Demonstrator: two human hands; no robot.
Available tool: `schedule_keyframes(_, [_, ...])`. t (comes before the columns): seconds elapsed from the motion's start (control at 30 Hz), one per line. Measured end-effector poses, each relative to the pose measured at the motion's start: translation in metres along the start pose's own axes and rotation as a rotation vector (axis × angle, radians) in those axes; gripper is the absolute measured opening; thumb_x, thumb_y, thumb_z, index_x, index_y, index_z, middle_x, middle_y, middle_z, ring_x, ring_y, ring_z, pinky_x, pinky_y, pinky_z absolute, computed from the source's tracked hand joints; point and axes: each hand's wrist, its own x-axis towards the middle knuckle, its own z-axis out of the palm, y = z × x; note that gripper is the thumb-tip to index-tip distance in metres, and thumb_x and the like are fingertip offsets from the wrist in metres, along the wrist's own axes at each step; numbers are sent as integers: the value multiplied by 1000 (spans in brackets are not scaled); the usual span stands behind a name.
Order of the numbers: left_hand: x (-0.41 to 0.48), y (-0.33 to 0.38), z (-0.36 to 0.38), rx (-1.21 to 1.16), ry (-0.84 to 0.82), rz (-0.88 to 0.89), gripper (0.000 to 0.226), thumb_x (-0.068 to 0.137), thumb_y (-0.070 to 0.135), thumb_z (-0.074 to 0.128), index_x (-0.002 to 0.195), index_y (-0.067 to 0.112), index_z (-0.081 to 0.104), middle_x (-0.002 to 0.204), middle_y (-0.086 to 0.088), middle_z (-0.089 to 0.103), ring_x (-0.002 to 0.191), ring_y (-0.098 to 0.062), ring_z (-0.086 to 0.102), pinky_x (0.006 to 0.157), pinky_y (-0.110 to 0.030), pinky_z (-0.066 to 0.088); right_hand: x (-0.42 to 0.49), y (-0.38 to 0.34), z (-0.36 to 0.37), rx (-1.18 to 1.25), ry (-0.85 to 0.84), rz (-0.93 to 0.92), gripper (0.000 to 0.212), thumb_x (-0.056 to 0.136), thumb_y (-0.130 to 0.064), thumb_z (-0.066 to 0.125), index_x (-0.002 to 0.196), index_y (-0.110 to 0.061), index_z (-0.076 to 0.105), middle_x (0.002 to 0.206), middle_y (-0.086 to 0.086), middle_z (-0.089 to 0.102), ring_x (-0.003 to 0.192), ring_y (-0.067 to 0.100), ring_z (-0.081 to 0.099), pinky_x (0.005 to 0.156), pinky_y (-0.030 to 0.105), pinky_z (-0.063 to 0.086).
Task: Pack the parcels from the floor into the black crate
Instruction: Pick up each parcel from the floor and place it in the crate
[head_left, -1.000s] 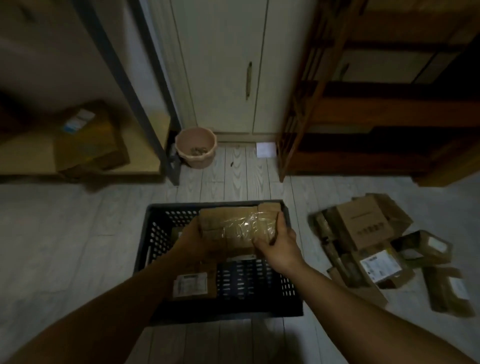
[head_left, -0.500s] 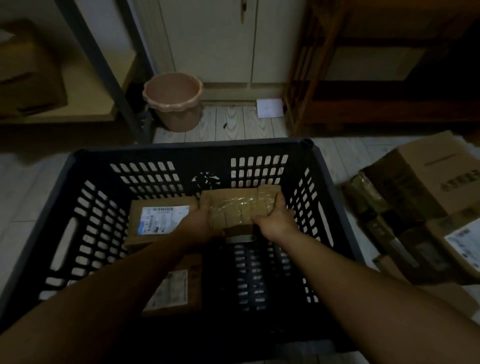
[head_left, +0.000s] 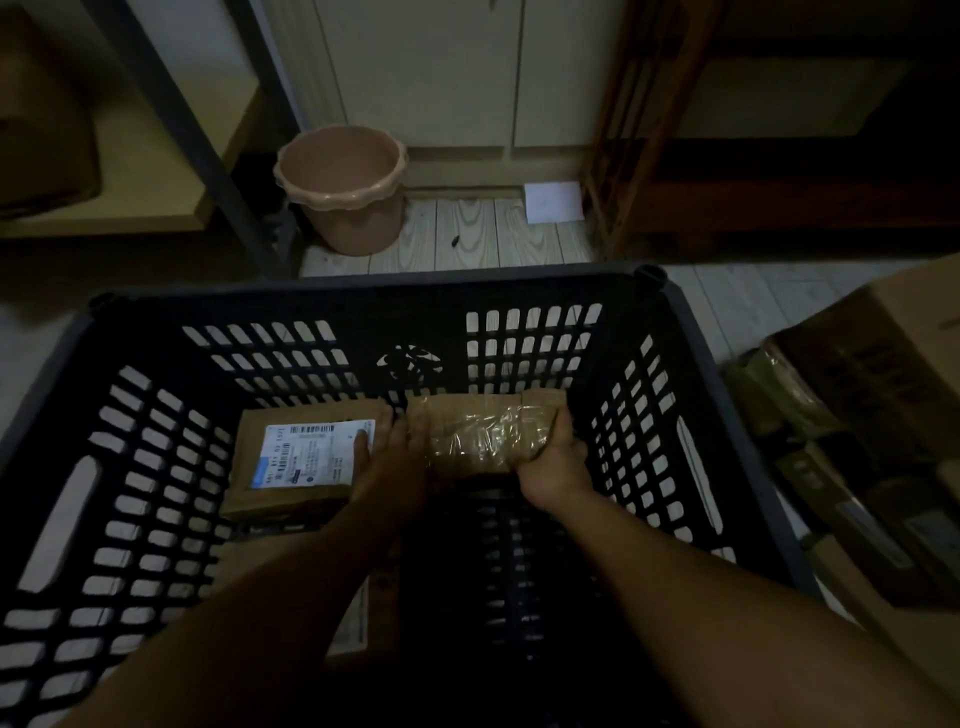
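The black crate (head_left: 691, 332) with slotted walls fills the lower view. Deep inside it, near the far wall, I hold a brown taped parcel (head_left: 483, 434) between both hands. My left hand (head_left: 397, 441) grips its left end, fingers stretched along it. My right hand (head_left: 553, 462) curls round its right end. A flat parcel with a white label (head_left: 298, 460) lies just left of it on the crate floor. Another labelled parcel (head_left: 358, 618) sits nearer me, mostly hidden under my left forearm.
Several cardboard parcels (head_left: 872, 405) are piled on the floor to the crate's right. A pink bucket (head_left: 343, 187) stands beyond the crate by a metal shelf leg. A wooden rack (head_left: 623, 130) and a white paper (head_left: 553, 202) lie at the back right.
The view has dropped closer to the crate. Both hands have carried the taped parcel from above the rim down to the far end, beside the labelled parcel.
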Motion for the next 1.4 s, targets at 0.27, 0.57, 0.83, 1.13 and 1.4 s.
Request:
schedule_keyframes(0.27, [-6,3,-44,-23,-222,-63,108,72,68,60,146,35,-11,155,-5,-19,142,-34,-17,111,-60,1,-17,-24,-34,-254,-166,2,96,83,-51,63,149,-38,-6,158,9,-12,143,39,9,115,51,20])
schedule_keyframes(0.57, [-156,62,-266,-107,-335,-240,93,80,66,49,149,31,-2,158,-10,-9,143,-36,-11,115,-55,8,-219,-152,-186,-398,-284,-172,71,82,-58,55,143,-28,37,143,12,41,126,32,43,106,41,37])
schedule_keyframes(0.83, [-305,158,-480,-165,-260,-170,92,81,61,56,150,21,9,158,-12,0,144,-35,-6,116,-50,4,-424,-247,-359,-577,-181,-281,84,84,-66,46,151,-29,13,157,12,15,141,33,18,111,45,23])
schedule_keyframes(1.13, [-406,234,-614,-243,-98,27,90,80,58,58,150,30,10,159,-8,4,145,-29,5,117,-46,12,-581,-250,-490,-596,139,-275,78,91,-57,44,152,-23,11,159,8,9,144,28,14,114,41,19])
schedule_keyframes(1.4, [-472,363,-676,-233,-80,266,85,83,57,56,149,31,10,159,-4,2,145,-28,8,114,-43,16,-694,-197,-599,-525,337,-134,74,92,-52,49,152,-26,12,160,5,7,144,26,15,113,39,23])
